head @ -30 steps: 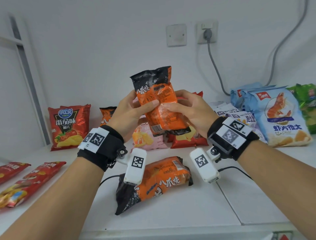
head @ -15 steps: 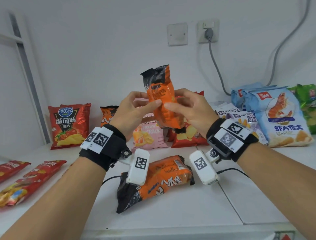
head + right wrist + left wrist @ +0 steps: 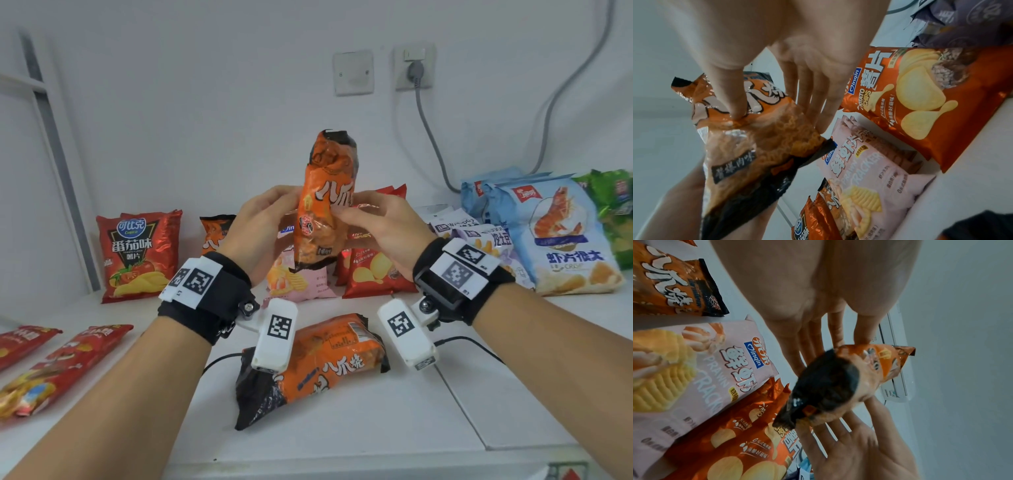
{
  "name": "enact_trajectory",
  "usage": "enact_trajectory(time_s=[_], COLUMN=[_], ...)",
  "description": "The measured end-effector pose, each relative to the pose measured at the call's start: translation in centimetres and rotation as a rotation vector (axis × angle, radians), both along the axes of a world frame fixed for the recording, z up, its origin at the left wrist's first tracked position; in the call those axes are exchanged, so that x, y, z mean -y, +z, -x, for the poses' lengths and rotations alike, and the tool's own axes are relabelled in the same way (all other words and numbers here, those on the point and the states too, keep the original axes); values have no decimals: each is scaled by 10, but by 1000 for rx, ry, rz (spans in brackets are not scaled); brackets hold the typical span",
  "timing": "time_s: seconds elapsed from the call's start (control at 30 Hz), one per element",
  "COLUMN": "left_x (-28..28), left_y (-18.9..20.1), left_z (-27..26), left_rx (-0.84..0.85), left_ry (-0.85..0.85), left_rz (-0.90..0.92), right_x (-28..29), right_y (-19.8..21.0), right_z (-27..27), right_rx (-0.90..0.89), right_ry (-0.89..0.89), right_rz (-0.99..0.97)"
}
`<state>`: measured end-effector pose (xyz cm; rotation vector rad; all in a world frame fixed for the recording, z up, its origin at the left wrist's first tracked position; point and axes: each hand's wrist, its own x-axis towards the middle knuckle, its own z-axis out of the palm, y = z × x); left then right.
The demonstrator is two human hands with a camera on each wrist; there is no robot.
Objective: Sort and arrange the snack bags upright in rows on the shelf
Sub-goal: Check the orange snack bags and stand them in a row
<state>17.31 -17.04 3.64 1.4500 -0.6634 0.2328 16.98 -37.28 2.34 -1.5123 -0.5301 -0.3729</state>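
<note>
Pinching an upright orange snack bag (image 3: pixel 320 219), black ends, crinkled top, left hand (image 3: pixel 260 229), right hand (image 3: pixel 383 229).

place: plain indoor room, mock shop-shelf setup; exact kind unclear
surface: white shelf (image 3: pixel 342 428) against bare white wall (image 3: pixel 205 102)
stock: many snack bags (image 3: pixel 138 255), some upright at the wall, some lying flat
fittings: wall socket (image 3: pixel 413 66) with grey cable (image 3: pixel 432 137), blank switch plate (image 3: pixel 353 72)
</note>
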Motion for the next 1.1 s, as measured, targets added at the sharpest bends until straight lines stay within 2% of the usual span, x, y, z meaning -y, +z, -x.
enact_trajectory(time_s=[0.2, 0.37, 0.5, 0.6, 0.87, 1.1], left_x=[-2, -2, -2, -2, -3, -3], left_y=[-1, -1, 0, 0, 1, 2], left_z=[0, -2, -4, -6, -5, 2], left_rx=[43, 3, -42, -61, -155, -239], left_ry=[17, 36, 54, 69, 108, 73], left_rz=[-181, -124, -45, -51, -57, -201], right_x=[3, 3, 5, 5, 4, 5], right_y=[-1, -1, 1, 2, 6, 8], right_z=[-1, -1, 0, 2, 10, 18], right_rx=[36, 86, 32, -7, -85, -239], right_ry=[-196, -277, -122, 0, 12, 92], right_rz=[83, 180, 98, 61, 2, 46])
